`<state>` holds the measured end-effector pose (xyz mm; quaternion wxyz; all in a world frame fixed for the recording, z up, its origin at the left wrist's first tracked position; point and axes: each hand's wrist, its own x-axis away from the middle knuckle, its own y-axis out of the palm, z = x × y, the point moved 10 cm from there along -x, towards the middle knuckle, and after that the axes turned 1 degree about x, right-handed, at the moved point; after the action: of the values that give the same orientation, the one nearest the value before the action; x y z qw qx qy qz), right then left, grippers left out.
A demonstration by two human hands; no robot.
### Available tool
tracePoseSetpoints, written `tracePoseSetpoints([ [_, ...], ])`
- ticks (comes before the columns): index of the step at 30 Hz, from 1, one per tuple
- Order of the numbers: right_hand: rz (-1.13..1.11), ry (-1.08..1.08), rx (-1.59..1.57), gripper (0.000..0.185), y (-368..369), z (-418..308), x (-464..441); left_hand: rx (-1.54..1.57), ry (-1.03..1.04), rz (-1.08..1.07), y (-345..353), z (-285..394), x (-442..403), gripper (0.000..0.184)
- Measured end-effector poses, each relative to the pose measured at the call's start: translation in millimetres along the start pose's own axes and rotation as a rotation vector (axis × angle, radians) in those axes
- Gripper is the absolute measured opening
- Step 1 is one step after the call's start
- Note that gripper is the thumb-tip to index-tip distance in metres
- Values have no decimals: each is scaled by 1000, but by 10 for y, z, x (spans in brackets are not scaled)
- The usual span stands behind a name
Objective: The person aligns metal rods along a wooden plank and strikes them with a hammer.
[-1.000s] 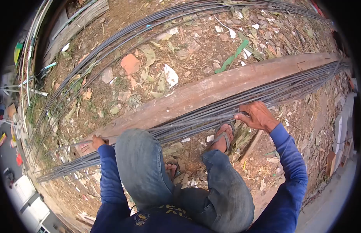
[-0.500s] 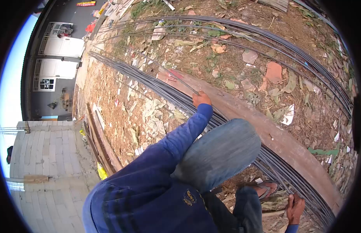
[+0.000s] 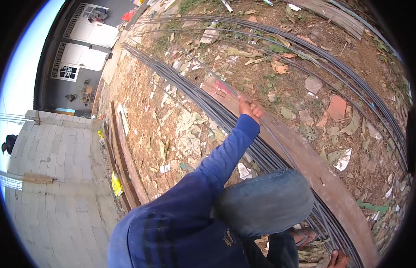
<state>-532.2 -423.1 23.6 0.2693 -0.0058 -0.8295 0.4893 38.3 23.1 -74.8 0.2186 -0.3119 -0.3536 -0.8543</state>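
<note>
My left hand (image 3: 250, 109) is closed round a single thin steel bar (image 3: 281, 145), held just above a plank. The bar runs from the upper left, through the fist and down behind my knee. Low at the frame's edge, my right hand (image 3: 339, 259) is partly cut off. Its thumb and fingers are closed at the bar's near end, beside the bundle. The long bundle of steel bars (image 3: 196, 96) lies on the ground along the reddish-brown plank (image 3: 306, 154). My bent knee (image 3: 266, 201) covers part of the bundle.
More long bars (image 3: 351, 62) curve across the littered ground at the upper right. A flat orange tile piece (image 3: 336, 107) lies among dry leaves. Wooden beams (image 3: 120, 152) lie beside a grey block wall (image 3: 60, 169). My sandalled foot (image 3: 304, 236) is near the bundle.
My left hand has risen slightly off the bundle, still gripping the bar, and its fingers show more. The view has tilted, and my right hand sits lower, nearer the frame's bottom edge.
</note>
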Motion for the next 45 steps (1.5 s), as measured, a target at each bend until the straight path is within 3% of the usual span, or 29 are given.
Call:
tracePoseSetpoints([
  [1,-181,123,-68,56,64,-67,-52,-34,10,45,-146,-37,-118,54],
  [4,-172,156,23,55,-386,-428,-227,-79,-1,141,-488,-96,-282,55],
  [6,-505,310,-84,54,-600,51,-141,-84,-20,140,-80,199,61,55],
  [8,-480,357,-361,53,-999,-25,62,-20,76,-91,621,633,508,50],
  [11,-447,323,-210,51,-1077,-258,-76,-219,56,123,-203,351,117,45],
  [14,-486,263,-356,54,-604,83,-59,-270,121,237,-484,235,-6,44],
  [16,-272,217,-457,62,-467,156,-198,-299,142,336,-737,231,-26,47],
  [18,-242,205,-477,67,-464,118,-281,-316,126,415,-786,255,-88,54],
  [20,-389,234,-416,68,-385,63,-322,-333,109,529,-1051,160,-288,55],
  [21,-355,239,-423,66,-420,104,-299,-344,95,594,-1191,88,-331,56],
  [25,-91,217,-411,56,-573,612,-273,-267,113,509,-962,153,-381,60],
  [27,-239,370,-478,53,-726,543,-278,-276,110,415,-658,250,-213,61],
  [30,-144,296,-502,54,-807,387,-551,-276,119,427,-507,65,-394,62],
  [31,-173,253,-493,56,-742,342,-580,-274,196,620,-752,50,-601,62],
  [34,-255,196,-480,64,-564,162,-570,-316,78,459,-849,1,-496,66],
  [38,-310,205,-390,64,-272,214,-650,-390,290,617,-817,18,-299,79],
  [41,-281,155,-344,64,45,348,-781,-808,350,694,-1179,127,-856,86],
  [42,-339,207,-301,65,17,281,-817,-732,262,628,-1025,16,-605,86],
  [43,-317,188,-377,67,72,289,-837,-793,193,511,-965,-66,-738,86],
  [45,-351,230,-242,72,43,307,-860,-911,89,330,-997,-182,-1153,85],
])
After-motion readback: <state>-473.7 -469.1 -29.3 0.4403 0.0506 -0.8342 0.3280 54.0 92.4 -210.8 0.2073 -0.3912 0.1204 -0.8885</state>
